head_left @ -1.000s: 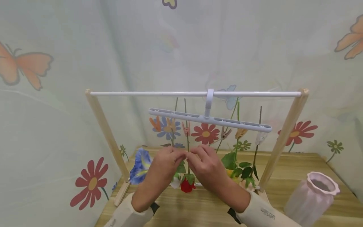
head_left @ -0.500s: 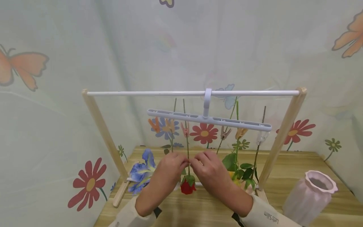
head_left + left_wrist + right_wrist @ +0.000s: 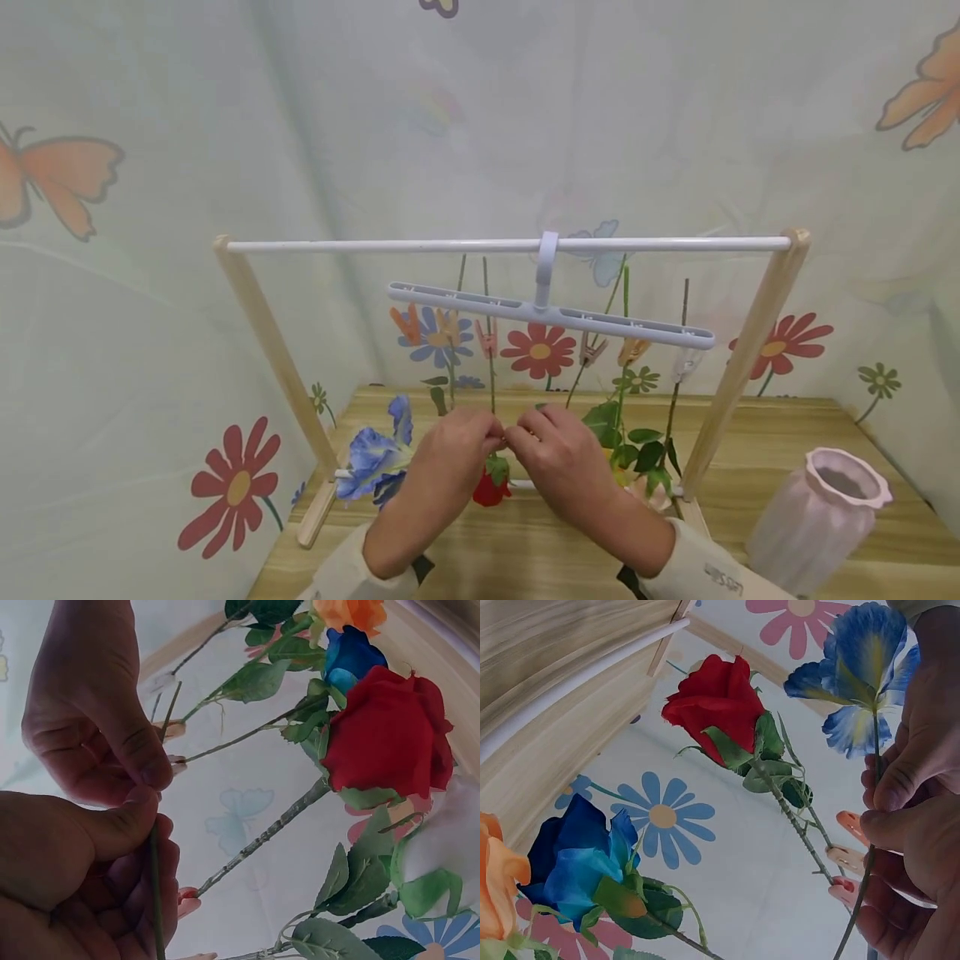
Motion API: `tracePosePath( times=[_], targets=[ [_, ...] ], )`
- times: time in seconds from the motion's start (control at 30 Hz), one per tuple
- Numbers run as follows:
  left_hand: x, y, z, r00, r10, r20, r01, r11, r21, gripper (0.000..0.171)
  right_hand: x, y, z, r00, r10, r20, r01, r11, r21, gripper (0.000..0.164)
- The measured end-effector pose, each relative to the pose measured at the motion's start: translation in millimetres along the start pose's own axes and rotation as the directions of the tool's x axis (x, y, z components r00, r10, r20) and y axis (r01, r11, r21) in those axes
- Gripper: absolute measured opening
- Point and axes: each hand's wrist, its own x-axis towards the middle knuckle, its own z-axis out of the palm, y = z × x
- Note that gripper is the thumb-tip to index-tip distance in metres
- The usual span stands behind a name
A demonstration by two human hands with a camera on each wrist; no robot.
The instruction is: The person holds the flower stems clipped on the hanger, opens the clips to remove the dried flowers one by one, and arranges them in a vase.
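Observation:
A blue iris (image 3: 870,660) with yellow streaks lies across the front of the rack, its bloom left of my hands in the head view. My left hand (image 3: 450,454) pinches its green stem (image 3: 861,900) nearer the bloom. Thumb against thumb with it, my right hand (image 3: 562,454) pinches the same stem further along; the free stem end sticks out past those fingers in the left wrist view. Just behind the hands, a red rose (image 3: 491,490) hangs head down from a pink clothespin (image 3: 487,340). An orange clothespin (image 3: 407,325) at the hanger's left end holds nothing.
A pale hanger (image 3: 547,315) hooks over the white rod (image 3: 360,247) of a wooden rack (image 3: 270,350). More flowers hang from it, including a blue rose (image 3: 577,862) and a white flower (image 3: 442,855). A pink vase (image 3: 817,525) stands at the right.
Both hands have moved slightly down together, still pinching the stem. The iris bloom has turned and shifted a little lower.

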Motion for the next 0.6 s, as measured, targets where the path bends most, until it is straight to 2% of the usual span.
tracePosePath(
  times=[0.17,0.3,0.4,0.43,0.53,0.6],
  targets=[
    [-0.9,0.8,4.7,0.996,0.033,-0.079,-0.033,0.999,-0.001,0.015,-1.9,4.2,-3.6,1.000,-0.021,-0.008,0.021,0.999,0.024,0.015],
    [-3.5,5.1,6.0,0.983,0.080,-0.166,-0.080,0.997,0.004,0.014,-5.0,8.4,-11.6,1.000,0.004,-0.011,-0.004,1.000,0.031,0.017],
    [-5.7,7.9,2.9,0.959,0.153,-0.241,-0.166,0.985,-0.037,0.006,-7.4,14.0,-19.7,0.998,0.048,-0.029,-0.047,0.999,0.026,0.006],
    [-6.1,8.2,1.3,0.945,0.190,-0.267,-0.212,0.976,-0.056,0.004,-8.1,16.4,-22.7,0.997,0.065,-0.040,-0.064,0.998,0.029,0.005],
    [-6.2,6.5,-1.8,0.899,0.294,-0.324,-0.343,0.933,-0.105,0.004,-9.5,25.3,-32.3,0.990,0.124,-0.072,-0.122,0.992,0.040,0.017],
    [-5.4,4.7,-2.7,0.878,0.332,-0.344,-0.391,0.913,-0.115,0.004,-10.1,31.7,-38.7,0.982,0.167,-0.093,-0.163,0.986,0.044,0.009]
  ],
)
